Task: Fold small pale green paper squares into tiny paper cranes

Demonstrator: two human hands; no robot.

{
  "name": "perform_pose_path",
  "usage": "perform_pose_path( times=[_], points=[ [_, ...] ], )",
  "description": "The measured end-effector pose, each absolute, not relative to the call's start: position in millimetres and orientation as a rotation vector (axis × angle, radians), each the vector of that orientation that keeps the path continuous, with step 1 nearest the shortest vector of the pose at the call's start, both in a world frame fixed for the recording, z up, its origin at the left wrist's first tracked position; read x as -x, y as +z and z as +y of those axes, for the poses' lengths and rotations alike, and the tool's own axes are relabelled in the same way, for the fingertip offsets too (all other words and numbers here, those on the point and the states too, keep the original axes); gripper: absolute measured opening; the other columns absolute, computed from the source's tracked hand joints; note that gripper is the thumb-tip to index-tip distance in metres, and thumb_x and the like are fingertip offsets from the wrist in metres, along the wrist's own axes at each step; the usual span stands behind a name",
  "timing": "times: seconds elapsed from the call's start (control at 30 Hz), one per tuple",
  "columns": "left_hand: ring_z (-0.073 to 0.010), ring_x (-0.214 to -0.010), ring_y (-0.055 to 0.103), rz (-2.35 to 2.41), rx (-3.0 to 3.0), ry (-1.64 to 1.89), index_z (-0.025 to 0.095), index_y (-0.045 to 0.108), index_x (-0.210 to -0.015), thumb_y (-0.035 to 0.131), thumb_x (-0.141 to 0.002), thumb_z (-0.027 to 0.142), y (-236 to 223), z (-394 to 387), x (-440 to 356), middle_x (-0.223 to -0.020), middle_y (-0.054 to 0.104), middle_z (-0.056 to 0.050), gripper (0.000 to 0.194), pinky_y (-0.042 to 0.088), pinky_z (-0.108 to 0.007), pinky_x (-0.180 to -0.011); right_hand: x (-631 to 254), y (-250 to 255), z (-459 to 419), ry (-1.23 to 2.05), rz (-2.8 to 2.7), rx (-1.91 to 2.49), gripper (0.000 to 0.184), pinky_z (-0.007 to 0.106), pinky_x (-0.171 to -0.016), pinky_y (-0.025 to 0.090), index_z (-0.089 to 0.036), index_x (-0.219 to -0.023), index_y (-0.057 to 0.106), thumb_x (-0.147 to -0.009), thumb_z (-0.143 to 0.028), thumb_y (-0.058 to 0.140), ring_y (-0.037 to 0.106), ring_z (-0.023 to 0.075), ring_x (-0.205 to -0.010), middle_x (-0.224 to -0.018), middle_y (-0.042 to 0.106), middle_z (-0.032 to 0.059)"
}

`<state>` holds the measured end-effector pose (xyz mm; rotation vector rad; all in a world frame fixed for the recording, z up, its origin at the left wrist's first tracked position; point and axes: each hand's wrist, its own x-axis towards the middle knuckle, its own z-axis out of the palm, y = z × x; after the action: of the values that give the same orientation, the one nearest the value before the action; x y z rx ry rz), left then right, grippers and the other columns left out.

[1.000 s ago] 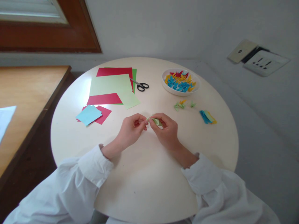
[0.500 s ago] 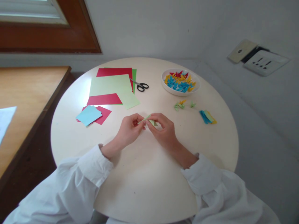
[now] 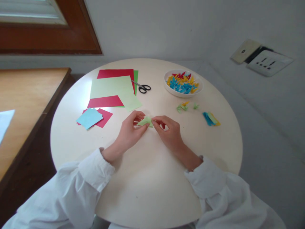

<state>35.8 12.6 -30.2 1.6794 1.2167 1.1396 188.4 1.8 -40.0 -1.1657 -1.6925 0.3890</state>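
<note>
Between my two hands, over the middle of the round white table [image 3: 143, 178], is a small piece of folded light green paper [image 3: 145, 121]. My left hand [image 3: 132, 128] grips its left and lower part, the thumb in front and the fingers behind. At its right end, my right hand [image 3: 168, 129] pinches the paper between thumb and index finger. Part of the paper is hidden by the fingertips. To the right of my hands lie a few small folded green and yellow paper pieces [image 3: 182, 108] and a single green one [image 3: 195, 106].
A white bowl [image 3: 168, 90] of colourful folded paper pieces stands at the back right. Folded paper strips [image 3: 211, 119] lie at the right. Black-handled scissors [image 3: 143, 89] touch large red and green sheets [image 3: 109, 86]. Blue and red paper squares [image 3: 90, 118] lie at the left.
The green paper has turned so that a broader pointed face shows. My left fingers have shifted up along it, and my right hand has slid to its right end.
</note>
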Motion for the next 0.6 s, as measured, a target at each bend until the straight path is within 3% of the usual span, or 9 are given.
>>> perform_pose_path(
  times=[0.07,0.13,0.33,0.6],
  points=[
    [-0.0150,-0.092,0.059,1.146,-1.721,1.182,0.019,0.055,-0.099,0.062,-0.072,0.024,-33.7,14.2,-33.9,-0.107,0.060,-0.007,0.028,0.048,-0.029,-0.083,-187.7,-39.8,1.8,0.445,-1.666,1.166,0.009,0.023,-0.053,0.043,-0.020,-0.078,0.064,-0.079,-0.017,0.056,0.057,0.0105,-0.061,-0.077,0.069,0.0007],
    [-0.0167,-0.100,0.059,1.093,-1.745,1.177,0.019,0.056,-0.102,0.060,-0.075,0.023,-36.1,15.1,-32.3,-0.110,0.060,-0.008,0.028,0.045,-0.031,-0.091,-187.3,-39.9,1.8,0.504,-1.640,1.167,0.009,0.022,-0.054,0.043,-0.020,-0.078,0.065,-0.078,-0.018,0.056,0.059,0.0106,-0.062,-0.077,0.070,0.0006],
    [-0.0182,-0.091,0.062,1.066,-1.778,1.124,0.017,0.061,-0.092,0.057,-0.079,0.023,-36.8,14.0,-31.0,-0.096,0.066,-0.009,0.015,0.048,-0.032,-0.085,-187.6,-43.0,2.8,0.688,-1.537,1.113,0.011,0.024,-0.061,0.049,-0.020,-0.083,0.067,-0.077,-0.017,0.058,0.063,0.0119,-0.069,-0.082,0.070,0.0017],
    [-0.0191,-0.098,0.061,1.002,-1.827,1.224,0.018,0.062,-0.082,0.060,-0.076,0.019,-37.6,13.9,-29.6,-0.103,0.064,-0.010,0.006,0.048,-0.033,-0.088,-190.2,-40.8,2.2,0.646,-1.569,1.037,0.013,0.025,-0.065,0.051,-0.020,-0.078,0.068,-0.076,-0.012,0.058,0.064,0.0122,-0.073,-0.078,0.070,0.0016]
  ],
)
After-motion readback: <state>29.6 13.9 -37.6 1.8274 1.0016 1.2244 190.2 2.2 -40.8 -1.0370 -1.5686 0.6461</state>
